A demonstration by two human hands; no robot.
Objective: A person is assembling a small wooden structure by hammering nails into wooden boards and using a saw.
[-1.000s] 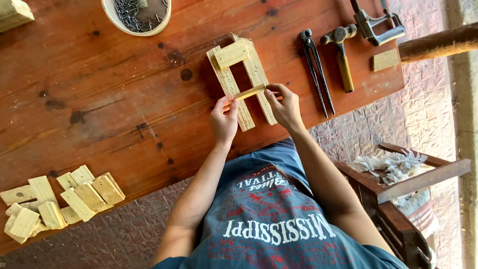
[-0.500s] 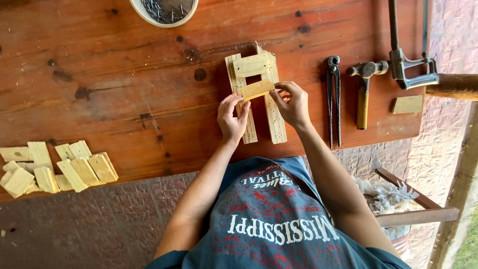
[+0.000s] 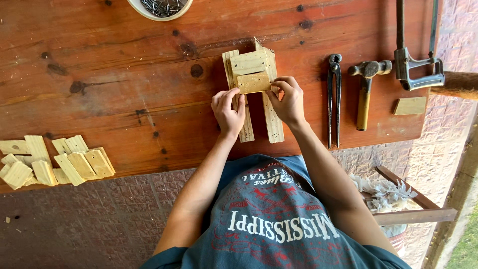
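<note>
**Pine slat going onto the little frame**

Pine everywhere in the head view. Both hands pinch one short wooden slat [image 3: 253, 82], left hand [image 3: 229, 110] at its lower left, right hand [image 3: 287, 99] on its right end, laying it across the two long rails of the small wooden frame [image 3: 251, 94], upper middle of frame. Looks like the lining-up step; next it'd need squaring and fixing. Hammer [image 3: 366, 89] and pincers [image 3: 334, 99] lie to the right. Bowl of nails [image 3: 162, 7] is cut off at the top; the slat's underside is hidden.
</note>
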